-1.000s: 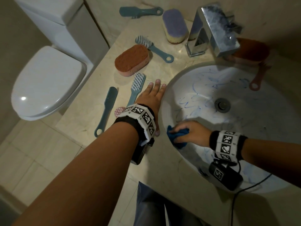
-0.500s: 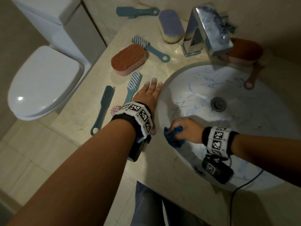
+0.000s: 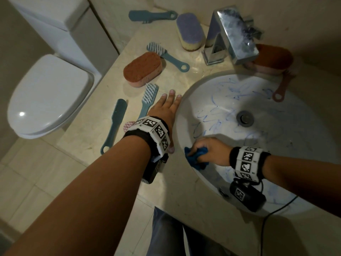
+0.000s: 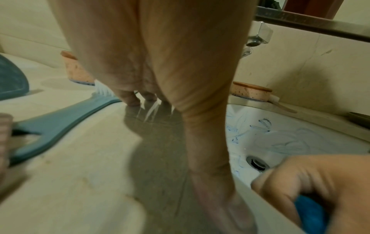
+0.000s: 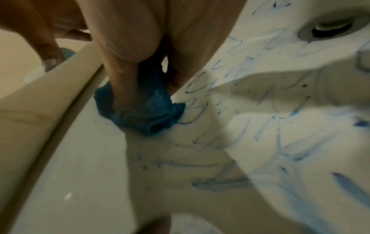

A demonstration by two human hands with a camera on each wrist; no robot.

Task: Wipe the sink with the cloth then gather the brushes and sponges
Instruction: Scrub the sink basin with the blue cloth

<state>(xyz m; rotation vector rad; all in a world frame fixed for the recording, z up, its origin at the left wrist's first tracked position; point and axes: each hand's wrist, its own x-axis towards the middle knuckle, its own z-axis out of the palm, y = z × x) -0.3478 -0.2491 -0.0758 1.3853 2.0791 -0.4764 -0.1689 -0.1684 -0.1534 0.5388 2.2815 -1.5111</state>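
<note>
the right hand [image 3: 206, 152] is bunched around the blue cloth [image 3: 196, 157], fingers and thumb curled into it, pressing it on the near-left inner wall of the sink [image 3: 304, 137], just inside the rim. the left hand [image 3: 166, 111] lies flat on the counter [image 3: 184, 189] with fingers straight and holding nothing, bracing just beside the sink's edge.

blue scribble marks [image 3: 208, 121] cover much of the basin, from the cloth's spot up past the drain [image 3: 245, 118] toward the faucet [image 3: 230, 36], so the wiping looks far from done. to do it well, i would keep firm downward pressure through the fingertips, work in short overlapping strokes from the rim down toward the drain, and refold the cloth when a face gets loaded with blue. the far wall under the faucet probably needs a reach and a lighter wrist angle.

the gathering has not begun: the orange sponge [image 3: 143, 69], purple sponge [image 3: 190, 33], and teal brushes [image 3: 147, 102] lie scattered on the counter; another sponge [image 3: 273, 58] sits behind the faucet with a pink brush handle [image 3: 280, 89] overhanging the rim.

compared with a second ago, the cloth hand has shifted only a little along the near wall, and the left hand has stayed planted in the same spot.
</note>
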